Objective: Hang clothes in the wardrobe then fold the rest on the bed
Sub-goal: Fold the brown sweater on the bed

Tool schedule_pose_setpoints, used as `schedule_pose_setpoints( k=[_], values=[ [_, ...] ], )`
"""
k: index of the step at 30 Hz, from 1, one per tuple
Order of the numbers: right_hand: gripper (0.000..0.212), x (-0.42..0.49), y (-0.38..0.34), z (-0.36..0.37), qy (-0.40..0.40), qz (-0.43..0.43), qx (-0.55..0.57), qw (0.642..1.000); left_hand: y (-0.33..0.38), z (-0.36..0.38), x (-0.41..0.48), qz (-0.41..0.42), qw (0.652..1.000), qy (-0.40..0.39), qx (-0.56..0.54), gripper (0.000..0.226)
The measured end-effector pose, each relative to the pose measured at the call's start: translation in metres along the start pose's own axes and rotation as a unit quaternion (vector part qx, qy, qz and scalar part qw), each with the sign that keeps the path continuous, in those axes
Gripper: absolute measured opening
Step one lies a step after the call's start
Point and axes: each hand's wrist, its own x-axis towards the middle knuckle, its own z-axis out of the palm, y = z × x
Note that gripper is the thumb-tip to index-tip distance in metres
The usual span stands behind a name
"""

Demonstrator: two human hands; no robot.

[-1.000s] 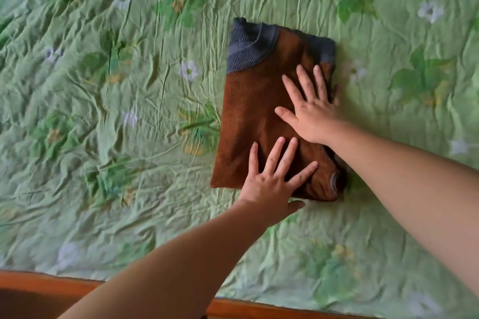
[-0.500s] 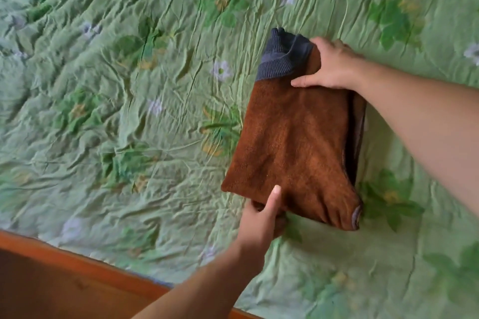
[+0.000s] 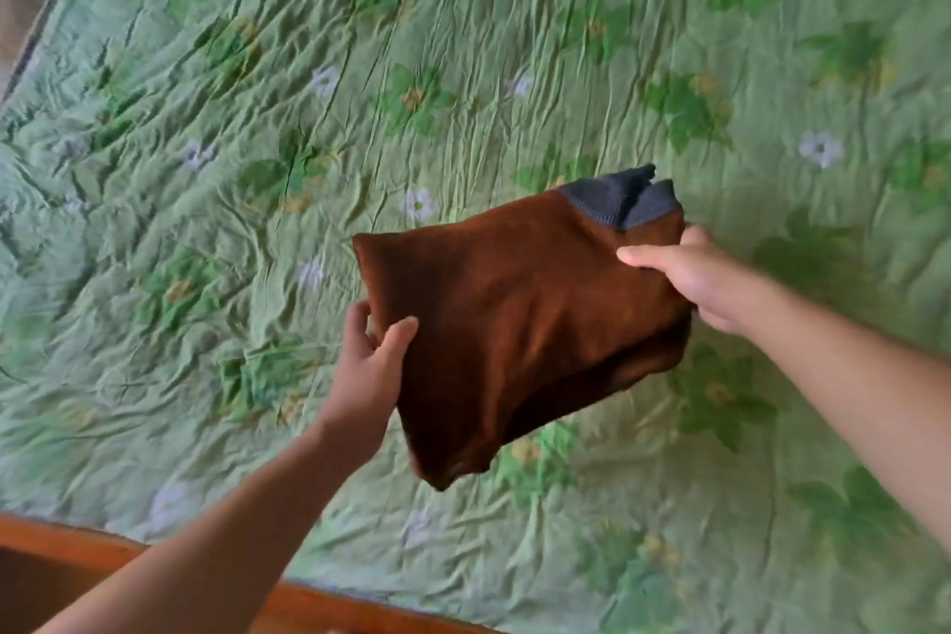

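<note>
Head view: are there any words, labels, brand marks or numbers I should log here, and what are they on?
None can be read.
The brown sweater, held by the left hand and the right hand, shows no tag or print.
The green bedsheet bears only flowers and leaves.
The wooden bed edge is plain.

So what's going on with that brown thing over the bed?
A person is holding a folded brown sweater with both hands, seemingly just above the green flowery bedspread. The left hand grips its left edge, and the right hand pinches the edge near the dark blue collar. One bottom corner droops down.
</note>
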Motion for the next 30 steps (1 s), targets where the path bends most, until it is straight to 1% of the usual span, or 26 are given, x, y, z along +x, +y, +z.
schedule_pose_setpoints(
  k=[2, 3, 4, 5, 6, 7, 8, 9, 10, 11, 12, 13, 14, 15, 16, 18, 20, 22, 25, 27, 29, 30],
  values=[
    [0.044, -0.030, 0.037, 0.006, 0.006, 0.041, 0.064, 0.997, 0.018, -0.021, 0.017, 0.029, 0.996, -0.016, 0.079, 0.029],
    [0.041, -0.042, 0.054, 0.013, 0.004, 0.061, 0.063, 0.996, 0.021, -0.028, 0.027, 0.042, 0.991, -0.011, 0.128, 0.033],
    [0.041, -0.051, 0.070, 0.023, 0.007, 0.082, 0.039, 0.996, 0.020, -0.032, 0.036, 0.050, 0.980, -0.004, 0.192, 0.039],
    [0.049, -0.059, 0.084, 0.033, 0.012, 0.098, -0.001, 0.995, 0.015, -0.034, 0.044, 0.051, 0.960, 0.000, 0.275, 0.049],
    [0.066, -0.064, 0.097, 0.044, 0.026, 0.101, -0.048, 0.993, 0.008, -0.035, 0.051, 0.052, 0.927, -0.001, 0.372, 0.059],
    [0.082, -0.067, 0.107, 0.053, 0.057, 0.085, -0.089, 0.991, -0.001, -0.034, 0.056, 0.064, 0.888, -0.007, 0.456, 0.066],
    [0.090, -0.072, 0.111, 0.061, 0.111, 0.045, -0.128, 0.984, -0.009, -0.033, 0.057, 0.095, 0.853, -0.016, 0.513, 0.069],
    [0.089, -0.075, 0.113, 0.068, 0.181, -0.022, -0.178, 0.967, -0.017, -0.031, 0.055, 0.141, 0.820, -0.032, 0.553, 0.070],
    [0.083, -0.077, 0.114, 0.074, 0.245, -0.103, -0.245, 0.932, -0.025, -0.029, 0.054, 0.197, 0.775, -0.053, 0.598, 0.071],
    [0.076, -0.076, 0.114, 0.080, 0.281, -0.178, -0.312, 0.890, -0.033, -0.027, 0.052, 0.248, 0.714, -0.074, 0.651, 0.071],
    [0.072, -0.073, 0.112, 0.087, 0.281, -0.232, -0.366, 0.856, -0.042, -0.027, 0.052, 0.286, 0.654, -0.090, 0.695, 0.071],
    [0.072, -0.069, 0.110, 0.097, 0.257, -0.260, -0.411, 0.835, -0.050, -0.028, 0.054, 0.307, 0.613, -0.098, 0.721, 0.069],
    [0.074, -0.063, 0.110, 0.108, 0.229, -0.264, -0.441, 0.827, -0.057, -0.029, 0.057, 0.317, 0.594, -0.101, 0.732, 0.068],
    [0.076, -0.055, 0.111, 0.118, 0.209, -0.255, -0.459, 0.825, -0.063, -0.031, 0.061, 0.323, 0.591, -0.101, 0.732, 0.067],
    [0.078, -0.047, 0.114, 0.125, 0.200, -0.244, -0.470, 0.824, -0.069, -0.034, 0.066, 0.332, 0.596, -0.103, 0.724, 0.067],
    [0.079, -0.033, 0.127, 0.133, 0.206, -0.236, -0.476, 0.822, -0.078, -0.039, 0.074, 0.360, 0.605, -0.104, 0.703, 0.068],
    [0.078, -0.025, 0.140, 0.138, 0.222, -0.241, -0.473, 0.817, -0.086, -0.043, 0.079, 0.383, 0.600, -0.101, 0.695, 0.069],
    [0.078, -0.022, 0.143, 0.137, 0.227, -0.239, -0.474, 0.816, -0.086, -0.040, 0.080, 0.378, 0.595, -0.097, 0.703, 0.069],
    [0.078, -0.033, 0.127, 0.139, 0.233, -0.228, -0.472, 0.819, -0.077, -0.034, 0.073, 0.365, 0.590, -0.088, 0.715, 0.069],
    [0.079, -0.044, 0.116, 0.147, 0.227, -0.260, -0.459, 0.819, -0.073, -0.030, 0.067, 0.397, 0.571, -0.093, 0.713, 0.071],
    [0.077, -0.054, 0.114, 0.159, 0.187, -0.310, -0.480, 0.799, -0.076, -0.026, 0.062, 0.436, 0.537, -0.116, 0.713, 0.073],
    [0.076, -0.056, 0.117, 0.164, 0.166, -0.318, -0.502, 0.787, -0.079, -0.025, 0.061, 0.446, 0.521, -0.126, 0.716, 0.074]
  ],
)
